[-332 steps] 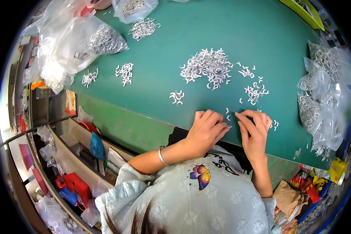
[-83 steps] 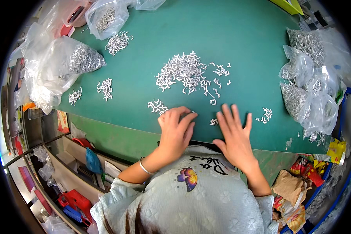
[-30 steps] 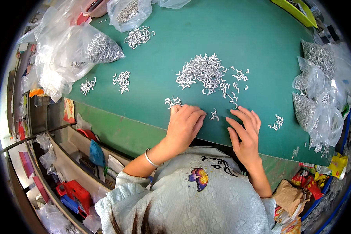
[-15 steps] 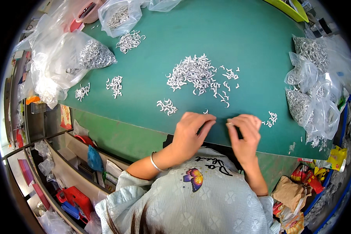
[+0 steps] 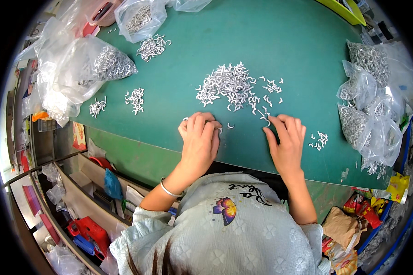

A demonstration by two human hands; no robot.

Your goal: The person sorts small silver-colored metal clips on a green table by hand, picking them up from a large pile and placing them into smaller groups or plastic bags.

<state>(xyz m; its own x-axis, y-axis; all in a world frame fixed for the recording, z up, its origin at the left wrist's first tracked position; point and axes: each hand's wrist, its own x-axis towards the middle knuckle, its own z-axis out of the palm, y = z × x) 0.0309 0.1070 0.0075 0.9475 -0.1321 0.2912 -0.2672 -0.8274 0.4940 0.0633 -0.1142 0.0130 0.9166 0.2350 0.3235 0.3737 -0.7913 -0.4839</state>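
My left hand [image 5: 199,141] rests low over the green table, its fingers curled down on a small heap of curved silvery metal pieces, mostly hidden beneath it. One piece [image 5: 220,130] shows right beside its fingertips; whether it is gripped I cannot tell. A single curved piece [image 5: 231,126] lies between my hands. My right hand [image 5: 285,144] has thumb and index finger apart, the index tip touching or almost touching a curved piece [image 5: 267,122] at the near edge of the scattered ones. Beyond both hands spreads the large heap of curved metal pieces [image 5: 226,86].
Smaller heaps lie at left [image 5: 135,101], far left [image 5: 153,47] and right [image 5: 319,140] on the green table [image 5: 270,41]. Filled clear plastic bags [image 5: 110,64] stand at the left, and more bags [image 5: 355,123] line the right edge. A yellow-green tray [image 5: 346,11] sits far right.
My left hand has moved left and away from me, over the small heap. My right hand has reached forward to the scattered pieces. Its thumb and index finger have parted.
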